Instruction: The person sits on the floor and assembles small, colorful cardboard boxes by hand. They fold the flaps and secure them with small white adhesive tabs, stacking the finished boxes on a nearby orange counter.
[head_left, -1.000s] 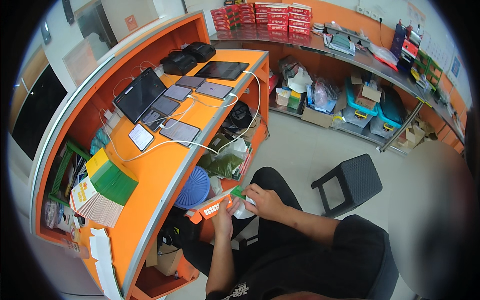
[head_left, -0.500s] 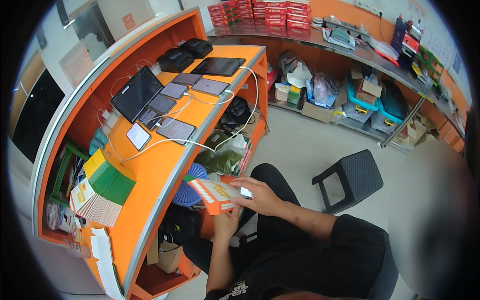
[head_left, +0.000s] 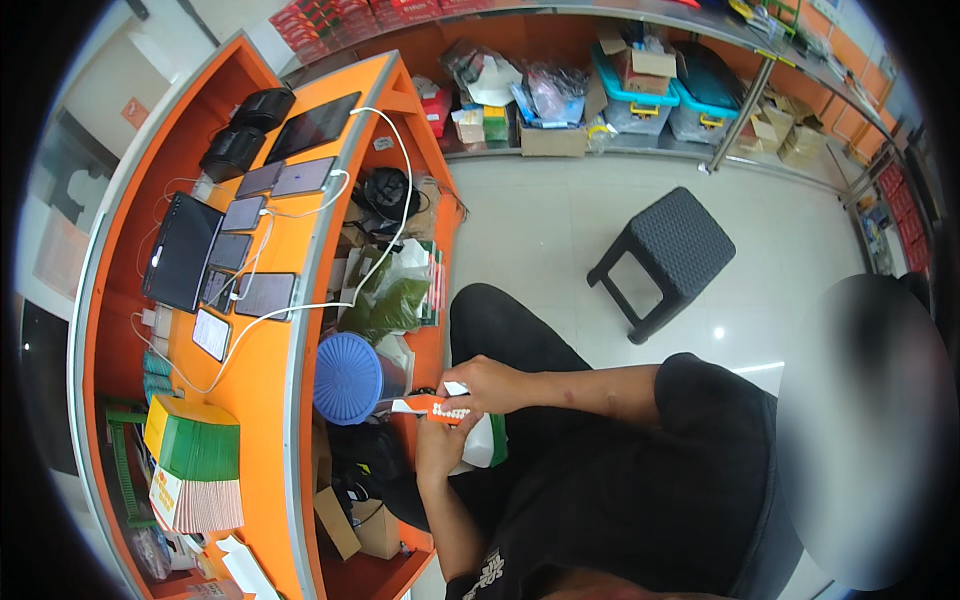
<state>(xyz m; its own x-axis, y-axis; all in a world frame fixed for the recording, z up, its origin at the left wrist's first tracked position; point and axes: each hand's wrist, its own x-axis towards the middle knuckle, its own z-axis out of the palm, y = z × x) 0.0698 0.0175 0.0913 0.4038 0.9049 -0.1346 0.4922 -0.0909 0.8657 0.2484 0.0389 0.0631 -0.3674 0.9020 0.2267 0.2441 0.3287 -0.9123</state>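
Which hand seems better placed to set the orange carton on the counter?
Left, probably: the left hand grips the carton and lies nearer the counter. The right hand also holds it, but has a small white item at its fingers.

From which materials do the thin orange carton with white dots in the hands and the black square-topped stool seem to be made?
The thin orange carton: probably smooth printed cardboard, judging by its flat, straight-edged face.

The black square-topped stool: likely moulded plastic, fairly matte, with a woven-look seat texture.
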